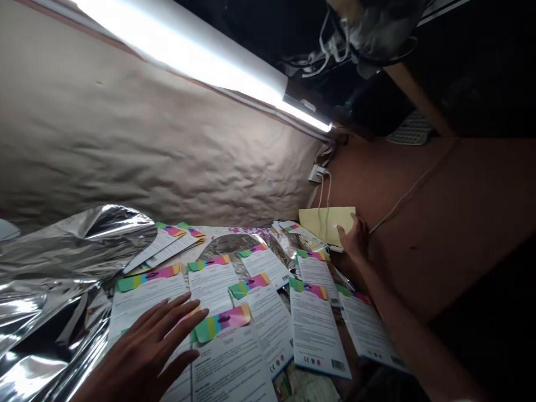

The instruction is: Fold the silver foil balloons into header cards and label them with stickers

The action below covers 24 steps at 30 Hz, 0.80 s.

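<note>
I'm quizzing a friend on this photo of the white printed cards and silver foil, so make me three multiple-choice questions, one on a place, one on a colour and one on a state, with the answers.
1. In the head view, where does the crumpled silver foil sheet mostly lie from the white rectangular printed cards?
A. To their left
B. To their right
C. Hanging above them

2. What colours band the card tops?
A. Plain black
B. Green, yellow and pink
C. Plain blue

3. The long white tube light is:
A. Dark
B. Lit
C. Lying on the cards

Answers:
1: A, the foil fills the left of the view.
2: B, the stripes cross each top.
3: B, it glows bright white.
</note>
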Each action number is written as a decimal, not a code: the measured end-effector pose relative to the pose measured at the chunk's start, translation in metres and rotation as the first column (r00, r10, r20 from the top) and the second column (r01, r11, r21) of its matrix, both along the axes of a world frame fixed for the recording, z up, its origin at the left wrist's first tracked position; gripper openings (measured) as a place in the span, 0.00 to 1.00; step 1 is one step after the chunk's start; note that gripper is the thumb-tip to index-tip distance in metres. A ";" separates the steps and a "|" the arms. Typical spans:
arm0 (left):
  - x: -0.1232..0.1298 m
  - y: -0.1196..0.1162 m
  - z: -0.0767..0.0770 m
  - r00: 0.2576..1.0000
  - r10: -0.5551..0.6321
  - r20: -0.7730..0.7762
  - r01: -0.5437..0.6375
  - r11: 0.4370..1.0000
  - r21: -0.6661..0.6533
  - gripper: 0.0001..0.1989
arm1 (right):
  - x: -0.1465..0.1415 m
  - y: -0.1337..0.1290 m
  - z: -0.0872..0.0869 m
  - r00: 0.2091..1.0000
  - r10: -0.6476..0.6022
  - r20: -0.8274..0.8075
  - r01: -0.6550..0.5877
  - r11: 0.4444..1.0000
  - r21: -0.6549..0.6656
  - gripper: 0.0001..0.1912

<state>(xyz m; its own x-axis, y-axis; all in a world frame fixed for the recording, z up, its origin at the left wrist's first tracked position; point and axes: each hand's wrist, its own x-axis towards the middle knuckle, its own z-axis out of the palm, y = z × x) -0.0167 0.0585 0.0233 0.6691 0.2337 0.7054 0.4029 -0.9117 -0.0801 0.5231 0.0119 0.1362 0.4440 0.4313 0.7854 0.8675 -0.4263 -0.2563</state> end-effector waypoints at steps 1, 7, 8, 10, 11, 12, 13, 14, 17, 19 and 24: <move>0.001 0.001 -0.003 1.000 -0.007 0.005 0.007 1.000 0.010 0.27 | 0.006 0.002 0.010 0.998 -0.058 -0.021 0.059 0.998 0.029 0.29; 0.005 0.003 -0.013 0.999 0.039 0.005 -0.039 0.999 0.009 0.29 | -0.011 0.004 0.044 0.996 -0.071 -0.061 0.070 0.997 -0.016 0.13; 0.006 0.003 -0.014 0.999 0.045 0.017 -0.045 0.999 -0.010 0.29 | -0.026 0.002 0.048 0.998 -0.046 -0.036 0.045 0.999 -0.015 0.13; 0.007 0.001 -0.013 0.996 0.065 0.064 -0.059 0.994 -0.088 0.30 | -0.067 -0.003 0.054 0.996 0.086 -0.015 -0.086 0.996 -0.039 0.15; 0.007 0.000 -0.012 0.992 0.084 0.095 -0.068 0.986 -0.153 0.31 | -0.092 -0.005 0.055 0.966 0.248 -0.068 -0.253 0.964 -0.077 0.17; 0.007 -0.002 -0.010 0.986 0.111 0.124 -0.079 0.968 -0.240 0.31 | -0.119 -0.007 0.056 0.865 0.451 -0.221 -0.485 0.864 -0.135 0.18; 0.006 -0.005 -0.007 0.978 0.142 0.152 -0.084 0.936 -0.341 0.32 | -0.146 -0.006 0.055 0.661 0.598 -0.453 -0.719 0.677 -0.156 0.20; 0.006 -0.008 -0.002 0.968 0.171 0.182 -0.075 0.894 -0.443 0.32 | -0.171 -0.004 0.053 0.413 0.627 -0.660 -0.879 0.465 -0.109 0.22; 0.006 -0.017 0.014 0.924 0.216 0.315 0.067 0.720 -0.690 0.32 | -0.231 0.014 0.043 -0.101 0.348 -0.932 -0.995 -0.010 0.104 0.25; 0.007 -0.018 0.022 0.863 0.221 0.454 0.246 0.601 -0.760 0.33 | -0.255 0.033 0.033 -0.191 0.201 -0.961 -0.978 -0.125 0.168 0.24; 0.003 -0.010 0.031 0.601 0.427 0.675 0.438 0.531 -0.726 0.39 | -0.278 0.075 0.005 -0.184 0.145 -0.972 -0.968 -0.196 0.154 0.22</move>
